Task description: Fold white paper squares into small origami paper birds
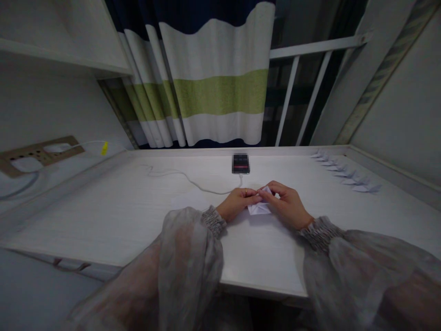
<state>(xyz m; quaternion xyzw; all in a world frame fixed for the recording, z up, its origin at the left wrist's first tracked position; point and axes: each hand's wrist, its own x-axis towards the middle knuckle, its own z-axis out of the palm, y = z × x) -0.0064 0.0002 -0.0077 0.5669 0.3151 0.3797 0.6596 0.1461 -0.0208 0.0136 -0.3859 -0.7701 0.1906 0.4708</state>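
A small piece of folded white paper (259, 209) is pinched between my two hands, just above the white desk. My left hand (237, 202) grips its left side, with thumb and fingers pressed together and a ring on one finger. From the right, my right hand (287, 204) pinches the upper part, its thumb lying over the paper. Creases run across the lower flap, while the fingers cover much of the rest. Several folded white paper figures (347, 174) stand in a slanting row at the desk's right side.
A phone (240, 163) lies near the back edge, plugged into a white cable (193, 181) that curves left. White sheets (189, 201) rest left of my hands. A power strip (44, 154) is on the left wall. A striped curtain (220, 92) hangs behind the desk (262, 257).
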